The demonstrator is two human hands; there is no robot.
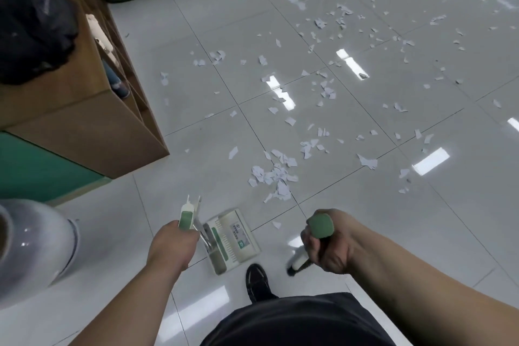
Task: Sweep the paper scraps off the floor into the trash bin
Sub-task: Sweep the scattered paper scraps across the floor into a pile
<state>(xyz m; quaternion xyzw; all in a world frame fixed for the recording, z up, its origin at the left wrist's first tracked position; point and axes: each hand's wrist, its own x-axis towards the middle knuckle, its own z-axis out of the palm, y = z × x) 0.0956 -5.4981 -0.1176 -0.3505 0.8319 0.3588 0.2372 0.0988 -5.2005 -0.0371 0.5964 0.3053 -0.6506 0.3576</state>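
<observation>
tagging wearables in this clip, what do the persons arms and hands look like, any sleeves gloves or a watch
The left forearm and right forearm are bare, with no sleeve in view. The left hand and right hand wear no gloves. No watch, bracelet or ring shows on either wrist or on the fingers that are visible.

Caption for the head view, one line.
Left hand holds the dustpan, right hand grips the broom; paper scraps litter the floor.
</observation>
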